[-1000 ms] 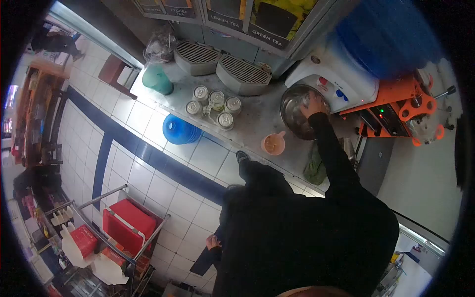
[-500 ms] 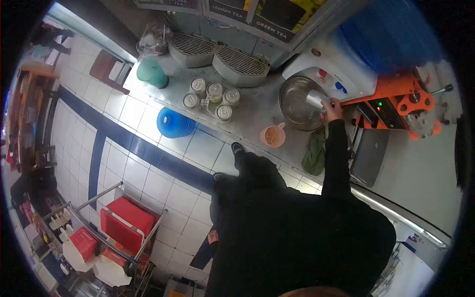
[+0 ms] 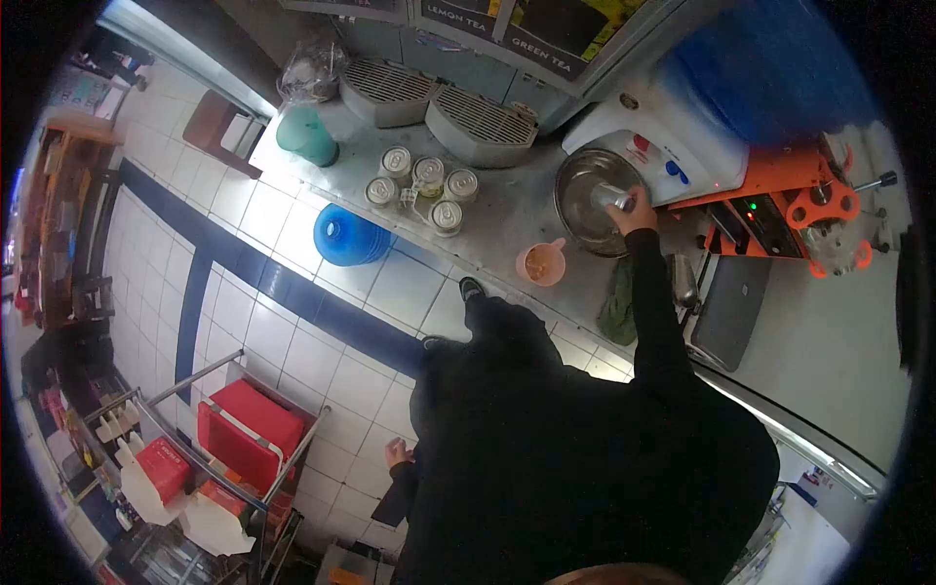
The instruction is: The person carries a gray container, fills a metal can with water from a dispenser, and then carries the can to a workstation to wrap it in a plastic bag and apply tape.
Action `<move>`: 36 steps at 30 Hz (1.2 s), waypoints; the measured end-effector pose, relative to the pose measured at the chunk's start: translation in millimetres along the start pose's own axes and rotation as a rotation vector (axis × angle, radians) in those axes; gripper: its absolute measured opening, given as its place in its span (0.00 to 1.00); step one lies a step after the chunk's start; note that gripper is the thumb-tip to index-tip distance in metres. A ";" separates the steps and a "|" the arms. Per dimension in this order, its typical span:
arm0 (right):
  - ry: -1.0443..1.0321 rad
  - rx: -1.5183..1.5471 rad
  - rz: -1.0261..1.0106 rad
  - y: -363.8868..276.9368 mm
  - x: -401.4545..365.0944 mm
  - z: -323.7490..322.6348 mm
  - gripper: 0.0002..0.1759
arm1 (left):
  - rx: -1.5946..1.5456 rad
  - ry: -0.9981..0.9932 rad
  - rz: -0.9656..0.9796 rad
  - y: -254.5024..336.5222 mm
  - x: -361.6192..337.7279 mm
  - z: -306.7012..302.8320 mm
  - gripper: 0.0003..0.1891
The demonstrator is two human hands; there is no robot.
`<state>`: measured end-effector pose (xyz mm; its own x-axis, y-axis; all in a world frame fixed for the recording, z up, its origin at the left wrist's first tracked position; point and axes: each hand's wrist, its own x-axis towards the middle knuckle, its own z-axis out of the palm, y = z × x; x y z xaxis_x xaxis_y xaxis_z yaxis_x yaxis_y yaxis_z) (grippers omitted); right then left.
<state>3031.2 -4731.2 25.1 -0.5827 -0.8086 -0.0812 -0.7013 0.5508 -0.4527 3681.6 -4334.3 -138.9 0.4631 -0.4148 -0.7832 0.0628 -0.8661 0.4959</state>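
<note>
My right hand (image 3: 636, 213) is closed around a small silvery metal cup (image 3: 609, 196) over the round metal bowl (image 3: 585, 210), which stands below the white dispenser (image 3: 643, 141). A pink cup (image 3: 541, 264) with something brownish inside sits on the counter, left of my right forearm. Beside that forearm lies a green cloth (image 3: 616, 307). My left hand (image 3: 398, 452) hangs low by my side over the tiled floor, its fingers partly curled and too small to read clearly.
Several cans (image 3: 428, 174), a teal cup (image 3: 307, 136) and two drip trays (image 3: 480, 124) stand on the counter (image 3: 497, 210). A blue water jug (image 3: 343, 236) is on the floor. An orange machine (image 3: 756, 210) stands right; a metal rack (image 3: 185, 390) holds red boxes lower left.
My right hand has shifted slightly left and down with the metal cup, which has tilted. My left hand has come further out from my side and shows more.
</note>
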 end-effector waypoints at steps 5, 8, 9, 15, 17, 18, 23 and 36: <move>-0.105 -0.256 -0.127 1.0 -0.5 19.5 0.39 | -0.022 -0.031 -0.021 4.0 -26.1 9.5 0.16; -0.133 -0.421 -0.133 0.2 -1.4 18.8 0.39 | -0.199 -0.151 -0.057 -13.2 -28.6 13.0 0.12; -0.077 -0.531 -0.200 1.8 -0.4 19.2 0.38 | -0.259 -0.192 -0.069 -20.9 -27.8 14.8 0.10; -0.184 -0.638 -0.147 -17.6 8.4 11.5 0.32 | -0.072 -0.244 0.153 -59.9 -7.9 17.0 0.12; -0.209 -0.681 -0.131 -26.1 9.8 8.5 0.32 | -0.011 -0.245 0.209 -62.2 -7.5 18.1 0.12; -0.234 -0.723 -0.115 -29.5 11.1 7.7 0.32 | 0.010 -0.208 0.179 -56.3 -8.4 20.5 0.13; -0.125 -0.662 -0.085 -4.3 30.0 27.6 0.24 | -0.068 -0.152 0.010 -19.5 -21.2 20.0 0.12; -0.229 -0.696 -0.228 -24.4 30.0 8.8 0.32 | -0.084 -0.095 0.112 -39.2 -29.5 36.5 0.09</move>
<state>3034.5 -4770.7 25.9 -0.3456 -0.8988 -0.2696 -0.9352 0.3064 0.1774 3633.2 -4298.2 -149.0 0.3862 -0.5354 -0.7511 0.0908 -0.7883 0.6085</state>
